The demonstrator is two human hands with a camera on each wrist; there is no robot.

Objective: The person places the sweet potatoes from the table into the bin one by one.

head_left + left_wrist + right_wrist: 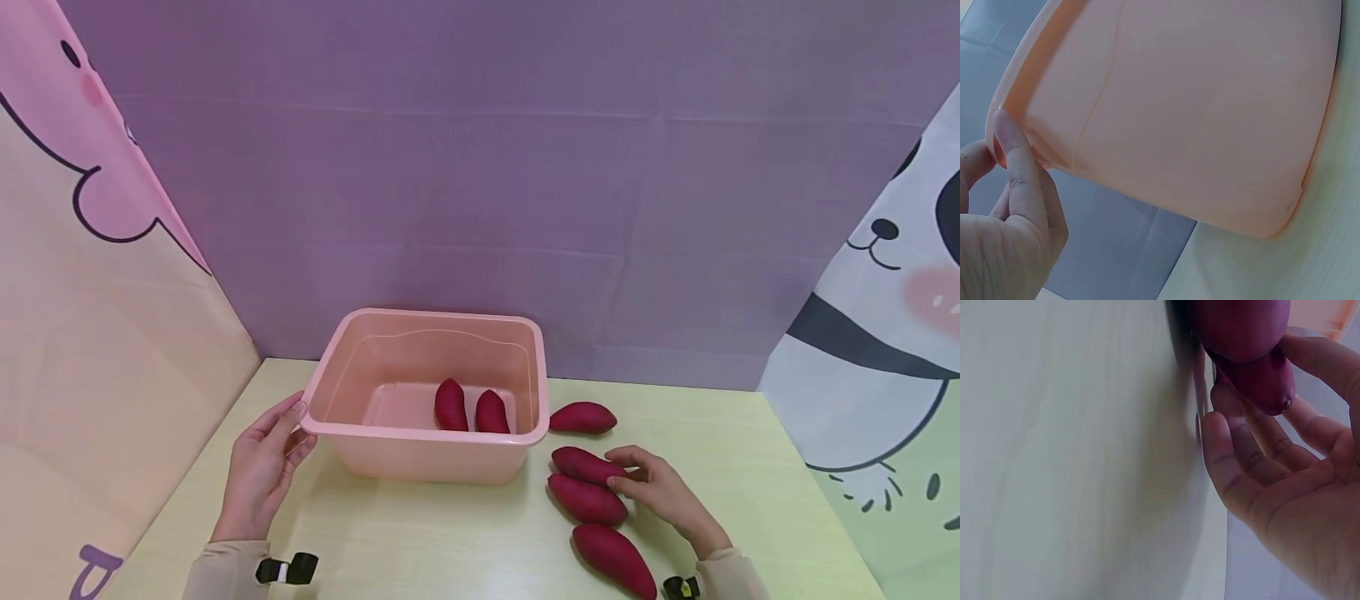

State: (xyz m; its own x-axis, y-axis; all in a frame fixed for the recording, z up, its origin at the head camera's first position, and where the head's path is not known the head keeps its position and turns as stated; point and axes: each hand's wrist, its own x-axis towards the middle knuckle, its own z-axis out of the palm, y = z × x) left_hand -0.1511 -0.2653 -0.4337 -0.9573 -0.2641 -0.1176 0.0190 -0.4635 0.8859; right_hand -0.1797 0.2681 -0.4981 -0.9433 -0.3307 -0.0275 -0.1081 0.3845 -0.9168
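Sweet potatoes are lying on the pale yellow table (450, 533), four of them at the right of the pink tub (427, 454), and two more (451, 406) (492, 412) are resting inside the tub, side by side near its right wall. With our right hand (663, 492) we are taking the second sweet potato (588, 464) of the row: the thumb is lying over its right end and the fingers are curling below it, so the grip is closing around this one. The right wrist view is showing its dark tip (1269, 387) between our fingers (1241, 456), while another potato is touching it. A third potato (587, 499) is lying just beside it on the near side, a fourth (613, 560) nearer still, and one (582, 417) is lying far, close to the tub's right corner. Our left hand (262, 467) is resting on the left rim of the tub; the fingers are nearly straight, with one fingertip (1007, 128) pressing against the rim's corner.
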